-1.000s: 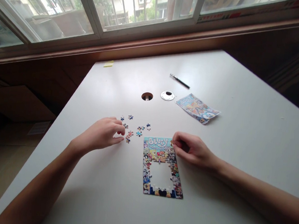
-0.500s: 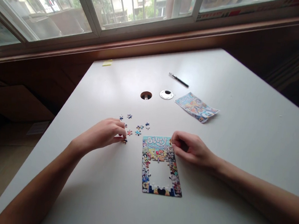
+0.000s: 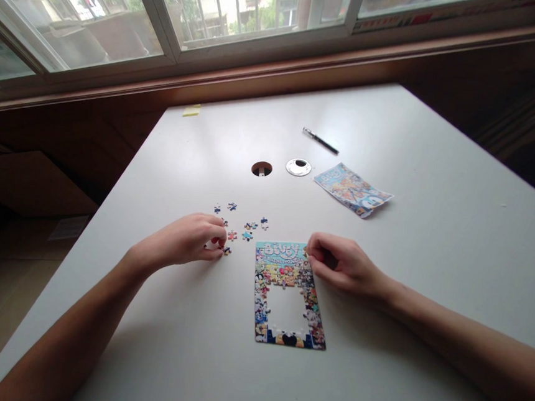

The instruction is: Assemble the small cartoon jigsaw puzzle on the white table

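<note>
A jigsaw puzzle (image 3: 285,267) in its frame lies on the table, with a large gap in its lower middle where white shows through. My left hand (image 3: 189,237) is low over loose pieces left of it, thumb and fingertips slightly apart. Beside the thumb tip lies a dark puzzle piece (image 3: 227,251); others are partly hidden beneath the fingers. A red piece (image 3: 232,235) and a light blue piece (image 3: 247,235) lie just right of the fingers. At the puzzle's upper right edge, my right hand (image 3: 337,261) is closed in a pinch on a small yellowish puzzle piece (image 3: 305,252).
A creased picture sheet (image 3: 353,190) lies beyond my right hand. Farther back are a pen (image 3: 320,141), a round metal cover (image 3: 298,167) and a cable hole (image 3: 261,169) in the white table (image 3: 179,355). A yellow sticky note (image 3: 191,111) is near the far left corner.
My left thumb has drawn back slightly from the dark piece, leaving more of it visible. My right hand stays in place, still pinched. The view has shifted slightly.
</note>
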### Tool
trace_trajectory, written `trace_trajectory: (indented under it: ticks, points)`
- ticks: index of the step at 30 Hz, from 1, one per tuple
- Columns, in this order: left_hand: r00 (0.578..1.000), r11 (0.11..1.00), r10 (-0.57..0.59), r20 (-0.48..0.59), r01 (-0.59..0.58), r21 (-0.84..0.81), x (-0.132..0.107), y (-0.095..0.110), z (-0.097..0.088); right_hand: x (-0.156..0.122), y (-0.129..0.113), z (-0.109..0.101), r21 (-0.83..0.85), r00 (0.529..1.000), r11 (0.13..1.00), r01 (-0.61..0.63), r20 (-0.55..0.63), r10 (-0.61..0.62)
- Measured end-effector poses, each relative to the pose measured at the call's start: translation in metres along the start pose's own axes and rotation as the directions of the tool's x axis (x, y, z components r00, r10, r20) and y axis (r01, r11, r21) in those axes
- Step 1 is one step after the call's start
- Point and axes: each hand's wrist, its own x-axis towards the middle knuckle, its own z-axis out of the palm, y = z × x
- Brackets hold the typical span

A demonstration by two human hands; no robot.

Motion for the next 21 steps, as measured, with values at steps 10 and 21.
trace_trajectory:
  ticks: [10,21]
  points:
    - [0.988,0.990,-0.091,-0.127,0.104,0.098,-0.013,-0.015,-0.014,0.000,0.000,0.000,-0.009,1.000,1.000,-0.005,0.008,0.006]
    - [0.965,0.975,-0.184,-0.186,0.203,0.093,-0.018,-0.025,-0.016,-0.001,0.007,0.001,-0.015,1.000,1.000,-0.008,0.027,0.009]
